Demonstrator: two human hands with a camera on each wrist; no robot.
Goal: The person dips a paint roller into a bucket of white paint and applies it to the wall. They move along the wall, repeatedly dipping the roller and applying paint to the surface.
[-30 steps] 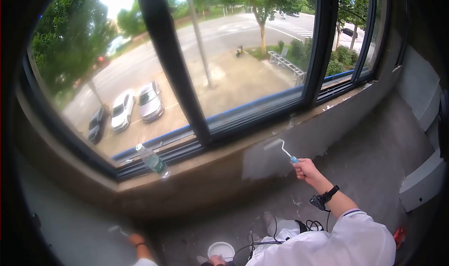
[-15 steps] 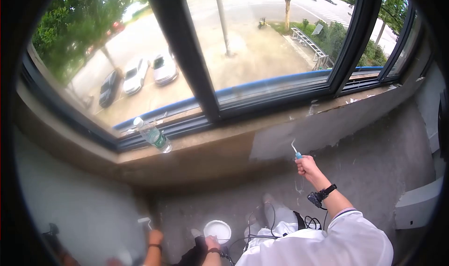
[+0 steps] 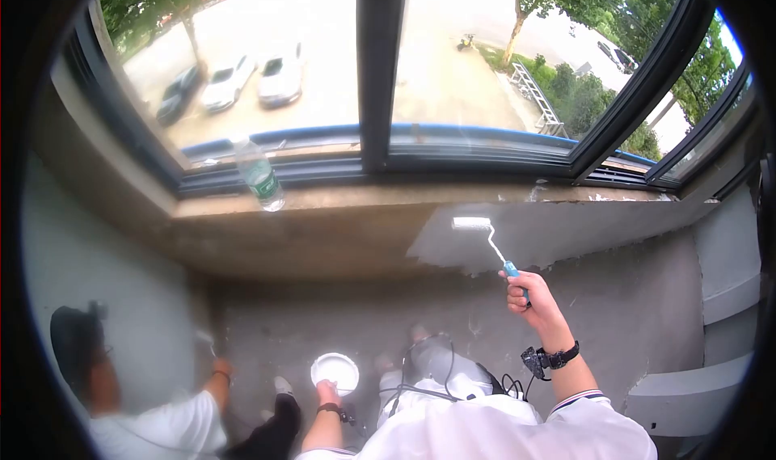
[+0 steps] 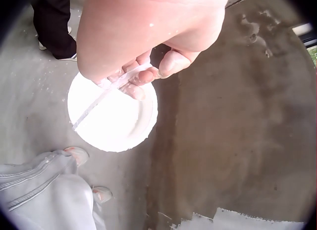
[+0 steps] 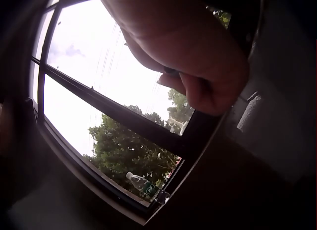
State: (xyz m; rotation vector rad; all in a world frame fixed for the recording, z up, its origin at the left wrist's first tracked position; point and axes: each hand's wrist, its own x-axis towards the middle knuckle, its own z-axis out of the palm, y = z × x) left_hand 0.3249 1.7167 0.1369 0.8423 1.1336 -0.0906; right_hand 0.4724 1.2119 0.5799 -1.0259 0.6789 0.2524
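Observation:
My right hand point(image 3: 532, 298) grips the blue handle of a small paint roller point(image 3: 471, 223). Its white sleeve lies over the grey-white painted patch point(image 3: 428, 246) on the low wall beneath the window. In the right wrist view the curled right hand point(image 5: 198, 66) is dark, with the roller sleeve point(image 5: 247, 112) beyond it. Low down, my left hand point(image 3: 327, 392) holds a white bucket point(image 3: 314, 373) by its handle. The left wrist view shows fingers curled round the thin white handle point(image 4: 94, 107), above the bucket's bright white inside.
A plastic bottle point(image 3: 263, 181) stands on the window sill point(image 3: 364, 197). Bare brown wall point(image 3: 323, 242) adjoins the painted patch. Another person point(image 3: 162, 424) works at the left wall. Black cables point(image 3: 440, 387) hang across my lap, and a pale curved ledge point(image 3: 687, 395) is at right.
The head view has turned and tilted down, bringing the bucket and the other person further into view. The roller sleeve, hidden half a second ago, now shows full length near the painted patch's upper left.

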